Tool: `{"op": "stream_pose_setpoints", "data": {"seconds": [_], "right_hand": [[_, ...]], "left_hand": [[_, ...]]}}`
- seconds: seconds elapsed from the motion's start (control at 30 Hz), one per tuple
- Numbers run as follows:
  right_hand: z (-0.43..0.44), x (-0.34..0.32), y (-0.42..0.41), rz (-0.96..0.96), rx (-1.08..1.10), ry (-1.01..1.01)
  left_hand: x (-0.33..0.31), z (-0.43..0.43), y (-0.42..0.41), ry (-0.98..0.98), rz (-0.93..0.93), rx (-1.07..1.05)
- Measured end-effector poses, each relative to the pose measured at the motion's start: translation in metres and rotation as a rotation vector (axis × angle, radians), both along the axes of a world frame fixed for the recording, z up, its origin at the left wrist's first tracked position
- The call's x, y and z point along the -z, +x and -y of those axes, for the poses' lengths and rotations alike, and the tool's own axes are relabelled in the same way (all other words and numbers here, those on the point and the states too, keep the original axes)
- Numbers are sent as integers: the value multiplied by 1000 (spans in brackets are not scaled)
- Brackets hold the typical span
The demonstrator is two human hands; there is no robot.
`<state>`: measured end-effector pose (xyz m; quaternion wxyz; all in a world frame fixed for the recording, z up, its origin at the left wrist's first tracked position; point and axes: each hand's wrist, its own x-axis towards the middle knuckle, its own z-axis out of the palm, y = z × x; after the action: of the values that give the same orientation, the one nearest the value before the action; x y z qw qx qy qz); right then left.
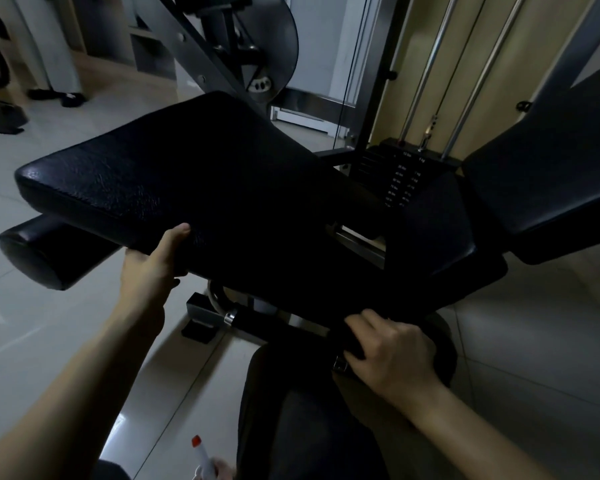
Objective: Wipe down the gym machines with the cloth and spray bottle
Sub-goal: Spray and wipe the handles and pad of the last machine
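A black padded seat [194,181] of a gym machine fills the middle of the view. My left hand [153,265] grips its near edge, thumb on top and fingers underneath. Below the seat's near right corner, my right hand [392,351] curls round a dark cloth [347,341] wrapped on the machine's black handle bar [257,318]; cloth and bar are hard to tell apart in the dim light. A white spray bottle [203,459] with a red tip stands at the bottom edge, next to my leg, with neither hand on it.
A black back pad [551,161] rises at the right, and a roller pad [45,251] sticks out at the lower left. The weight stack [406,181] and chrome guide rods [430,64] stand behind. A person's legs [59,64] stand at the far left on the tiled floor [49,341].
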<state>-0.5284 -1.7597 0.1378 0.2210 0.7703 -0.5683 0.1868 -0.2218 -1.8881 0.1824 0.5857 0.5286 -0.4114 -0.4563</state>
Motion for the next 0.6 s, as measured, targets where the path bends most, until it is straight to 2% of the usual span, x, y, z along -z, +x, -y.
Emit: {"op": "stream_pose_setpoints", "data": {"seconds": [0.1, 0.17, 0.4, 0.47, 0.6], "right_hand": [[24, -15, 36, 10, -203, 59], [31, -19, 34, -40, -225, 127], [11, -18, -10, -171, 78, 366], [15, -28, -8, -102, 67, 410], [30, -61, 23, 201, -117, 313]], "left_hand": [[-1, -1, 4, 18, 11, 10], [-3, -3, 5, 25, 15, 6], [-9, -7, 4, 47, 4, -10], [-12, -9, 5, 85, -7, -6], [-14, -23, 5, 166, 46, -1]]}}
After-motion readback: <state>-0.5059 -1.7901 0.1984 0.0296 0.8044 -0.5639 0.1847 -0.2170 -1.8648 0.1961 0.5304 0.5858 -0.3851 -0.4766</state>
